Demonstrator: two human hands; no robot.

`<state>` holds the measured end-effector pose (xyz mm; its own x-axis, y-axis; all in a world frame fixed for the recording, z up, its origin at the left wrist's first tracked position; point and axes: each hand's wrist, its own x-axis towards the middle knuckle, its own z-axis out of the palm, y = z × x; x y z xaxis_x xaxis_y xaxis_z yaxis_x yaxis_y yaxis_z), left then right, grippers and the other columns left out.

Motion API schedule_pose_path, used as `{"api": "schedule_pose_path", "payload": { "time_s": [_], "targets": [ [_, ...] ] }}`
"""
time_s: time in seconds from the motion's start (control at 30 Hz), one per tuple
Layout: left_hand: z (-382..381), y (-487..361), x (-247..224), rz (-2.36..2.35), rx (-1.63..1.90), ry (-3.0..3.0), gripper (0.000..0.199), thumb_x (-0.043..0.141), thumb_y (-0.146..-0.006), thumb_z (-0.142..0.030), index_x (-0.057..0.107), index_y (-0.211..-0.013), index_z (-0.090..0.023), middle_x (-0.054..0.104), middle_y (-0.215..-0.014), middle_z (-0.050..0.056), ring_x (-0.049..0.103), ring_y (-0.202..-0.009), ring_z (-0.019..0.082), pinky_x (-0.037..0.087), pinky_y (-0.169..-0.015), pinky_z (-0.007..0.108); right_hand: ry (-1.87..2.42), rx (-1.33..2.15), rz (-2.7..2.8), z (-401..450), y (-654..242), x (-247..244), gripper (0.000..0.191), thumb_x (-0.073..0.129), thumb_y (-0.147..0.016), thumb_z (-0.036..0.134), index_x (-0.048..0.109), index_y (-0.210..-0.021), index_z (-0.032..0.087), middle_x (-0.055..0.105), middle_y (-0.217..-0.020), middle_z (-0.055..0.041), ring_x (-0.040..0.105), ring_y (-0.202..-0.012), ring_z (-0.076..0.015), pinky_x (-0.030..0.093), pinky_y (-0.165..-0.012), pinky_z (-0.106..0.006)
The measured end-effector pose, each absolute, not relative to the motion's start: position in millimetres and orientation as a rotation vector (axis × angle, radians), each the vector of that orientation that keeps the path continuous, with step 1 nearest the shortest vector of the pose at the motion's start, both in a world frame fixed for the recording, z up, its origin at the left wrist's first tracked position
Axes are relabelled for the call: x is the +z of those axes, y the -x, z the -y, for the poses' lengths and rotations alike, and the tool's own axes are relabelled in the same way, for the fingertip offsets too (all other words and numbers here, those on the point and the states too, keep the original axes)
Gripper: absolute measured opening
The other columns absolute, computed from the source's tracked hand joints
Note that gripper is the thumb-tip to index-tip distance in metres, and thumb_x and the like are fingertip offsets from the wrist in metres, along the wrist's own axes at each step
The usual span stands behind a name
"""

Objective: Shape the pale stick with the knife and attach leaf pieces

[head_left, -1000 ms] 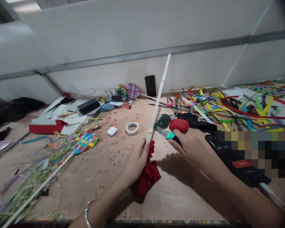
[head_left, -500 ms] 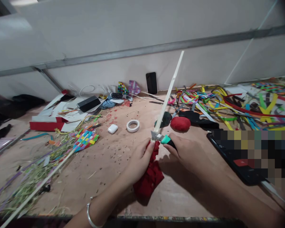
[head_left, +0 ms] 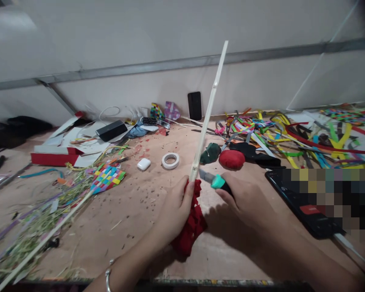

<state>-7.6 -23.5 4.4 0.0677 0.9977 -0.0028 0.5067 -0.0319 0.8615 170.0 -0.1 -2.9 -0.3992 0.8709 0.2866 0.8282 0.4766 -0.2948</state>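
My left hand (head_left: 178,205) is closed round the lower end of a pale bamboo strip (head_left: 209,111), with a crumpled red cloth (head_left: 192,231) bunched in the same grip. The strip leans upward and slightly right, and a node shows just above my thumb. In my right hand (head_left: 243,194) is a utility knife (head_left: 217,181) with a green and black handle. Its blade points left, close to the strip just above the cloth; whether it touches cannot be told. Behind the knife lie a red pouch (head_left: 232,159) and a dark green bundle (head_left: 211,153).
A tape roll (head_left: 170,161) and a white earbud case (head_left: 144,164) lie left of the strip. Shavings (head_left: 33,239) and a woven paper piece (head_left: 108,179) on a stick cover the left. Coloured strips (head_left: 292,138) and a phone (head_left: 295,207) lie right; another phone (head_left: 195,106) leans on the wall.
The knife blade has shifted from across the strip to its right side, my right hand moving slightly right. The strip stands higher and more upright, and my left hand has moved slightly left.
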Motion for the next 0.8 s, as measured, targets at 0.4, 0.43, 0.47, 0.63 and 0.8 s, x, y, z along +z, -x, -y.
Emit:
{"api": "schedule_pose_path", "payload": {
  "time_s": [0.4, 0.43, 0.47, 0.63, 0.8],
  "targets": [
    [25.4, 8.1, 4.2, -1.543, 0.608, -1.887, 0.035, 0.022, -0.09, -0.042, 0.044, -0.078, -0.018, 0.052, -0.069, 0.0, 0.045, -0.063, 0.01, 0.03, -0.058, 0.023, 1.494, -0.071, 2.363, 4.3, -167.1, -12.9, 0.041, 0.029, -0.088, 0.048, 0.054, -0.08, 0.016, 0.056, -0.062, -0.0038, 0.05, -0.054, -0.0119, 0.021, -0.048, -0.023],
    [25.4, 8.3, 4.0, -1.542, 0.588, -1.9, 0.035, 0.022, -0.09, -0.042, 0.045, -0.078, -0.018, 0.053, -0.07, 0.0, 0.046, -0.064, 0.011, 0.03, -0.059, 0.023, 1.489, -0.088, 2.364, 4.3, -167.5, -13.3, 0.042, 0.029, -0.087, 0.048, 0.054, -0.079, 0.016, 0.056, -0.061, -0.0036, 0.05, -0.053, -0.0118, 0.02, -0.048, -0.023],
    [25.5, 8.4, 4.0, -1.538, 0.579, -1.906, 0.036, 0.022, -0.09, -0.042, 0.045, -0.079, -0.018, 0.053, -0.07, 0.001, 0.046, -0.065, 0.011, 0.03, -0.06, 0.023, 1.487, -0.098, 2.366, 4.3, -167.8, -13.3, 0.042, 0.029, -0.087, 0.048, 0.054, -0.079, 0.016, 0.056, -0.06, -0.0033, 0.05, -0.053, -0.0118, 0.02, -0.048, -0.023],
    [28.1, 7.1, 5.8, -1.495, 0.685, -1.853, 0.034, 0.024, -0.09, -0.041, 0.046, -0.076, -0.017, 0.051, -0.068, 0.0, 0.044, -0.061, 0.009, 0.032, -0.059, 0.023, 1.44, -0.105, 2.36, 3.8, -168.7, -9.5, 0.043, 0.027, -0.088, 0.049, 0.053, -0.078, 0.016, 0.057, -0.062, -0.0037, 0.051, -0.053, -0.0121, 0.019, -0.048, -0.023],
    [29.1, 8.0, 6.5, -1.458, 0.766, -1.779, 0.033, 0.026, -0.09, -0.04, 0.045, -0.076, -0.017, 0.051, -0.066, -0.002, 0.045, -0.061, 0.008, 0.032, -0.059, 0.021, 1.404, -0.087, 2.358, 3.1, -169.5, -7.3, 0.044, 0.025, -0.088, 0.05, 0.052, -0.08, 0.015, 0.057, -0.062, -0.0036, 0.05, -0.052, -0.0116, 0.018, -0.048, -0.023]
  ]
}}
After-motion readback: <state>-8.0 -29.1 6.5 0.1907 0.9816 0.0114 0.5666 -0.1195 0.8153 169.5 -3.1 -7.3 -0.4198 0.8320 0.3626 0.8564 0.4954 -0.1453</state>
